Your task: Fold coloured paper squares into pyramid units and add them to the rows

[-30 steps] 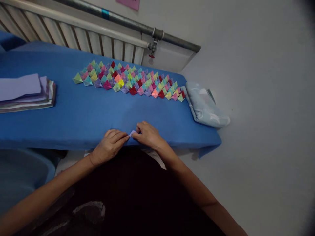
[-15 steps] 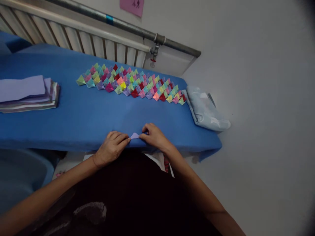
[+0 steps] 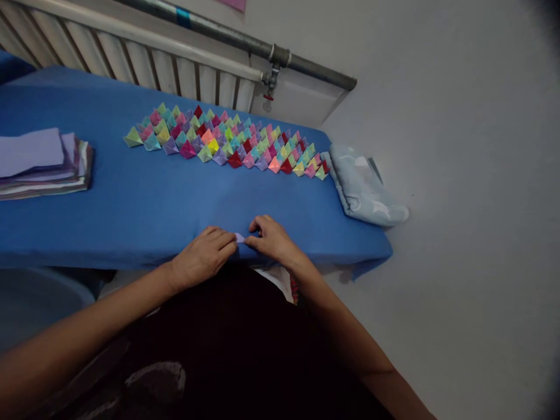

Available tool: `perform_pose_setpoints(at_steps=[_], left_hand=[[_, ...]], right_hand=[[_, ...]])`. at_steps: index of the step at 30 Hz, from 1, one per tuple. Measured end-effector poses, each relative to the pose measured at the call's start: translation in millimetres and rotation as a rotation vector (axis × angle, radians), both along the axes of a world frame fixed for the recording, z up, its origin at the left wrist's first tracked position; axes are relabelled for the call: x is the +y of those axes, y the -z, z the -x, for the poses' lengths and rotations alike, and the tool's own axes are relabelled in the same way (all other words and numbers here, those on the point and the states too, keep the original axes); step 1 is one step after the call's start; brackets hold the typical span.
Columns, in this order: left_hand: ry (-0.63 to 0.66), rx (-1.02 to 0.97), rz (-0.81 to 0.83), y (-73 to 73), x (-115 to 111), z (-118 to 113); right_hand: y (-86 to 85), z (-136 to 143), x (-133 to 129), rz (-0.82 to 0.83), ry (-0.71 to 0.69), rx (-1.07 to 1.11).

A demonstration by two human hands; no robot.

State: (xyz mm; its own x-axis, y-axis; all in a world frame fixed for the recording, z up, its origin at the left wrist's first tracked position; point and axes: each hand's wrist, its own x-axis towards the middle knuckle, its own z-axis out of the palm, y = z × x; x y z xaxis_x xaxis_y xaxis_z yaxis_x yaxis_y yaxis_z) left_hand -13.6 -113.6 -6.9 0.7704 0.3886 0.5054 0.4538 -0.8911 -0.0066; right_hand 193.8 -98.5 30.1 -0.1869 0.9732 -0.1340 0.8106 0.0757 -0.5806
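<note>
A small folded piece of lilac paper (image 3: 240, 238) lies between my hands near the front edge of the blue-covered table (image 3: 144, 204). My left hand (image 3: 207, 252) is closed on its left part, the fingers hiding much of it. At the paper's right end my right hand (image 3: 270, 238) pinches with thumb and bent fingers. Beyond my hands stand rows of small folded paper boats (image 3: 235, 160) in many colours. To the left is a stack of paper sheets (image 3: 35, 154), lilac on top.
A folded pale blue cloth (image 3: 363, 186) lies at the table's right end against the wall. Behind the table run a white radiator (image 3: 164, 73) and a grey pipe (image 3: 219, 30) with a red-handled valve (image 3: 268, 97). A blue basin (image 3: 39, 303) is below at left.
My left hand has slid right over the lilac paper and covers more of it. My right hand stays at its right end. The view has shifted slightly.
</note>
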Motion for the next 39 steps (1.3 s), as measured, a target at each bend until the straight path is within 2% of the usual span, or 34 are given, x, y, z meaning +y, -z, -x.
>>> perform_pose_setpoints(at_steps=[8, 14, 21, 25, 28, 34, 39], left_hand=[[-0.032, 0.0, 0.135, 4.9, 0.6, -2.9], [-0.083, -0.04, 0.197, 5.8, -2.9, -4.4], [-0.148, -0.209, 0.431, 5.4, 5.6, -4.3], [-0.222, -0.291, 0.569, 2.4, 14.0, -3.3], [-0.235, -0.267, 0.646, -0.5, 16.2, -4.5], [-0.219, -0.348, 0.659, -5.3, 12.5, -4.6], [-0.252, -0.35, 0.703, -7.6, 22.1, -7.7]], right_hand=[[3.0, 0.6, 1.1, 0.003, 0.023, 0.026], [4.2, 1.5, -0.6, -0.071, -0.042, 0.017], [16.3, -10.5, -14.9, -0.153, 0.006, 0.294], [21.4, -12.0, -21.2, -0.193, -0.006, 0.349], [22.5, -11.9, -23.6, -0.221, -0.046, 0.352], [23.6, -7.8, -25.2, -0.275, -0.014, 0.382], [20.3, 1.3, -25.0, -0.254, 0.024, 0.297]])
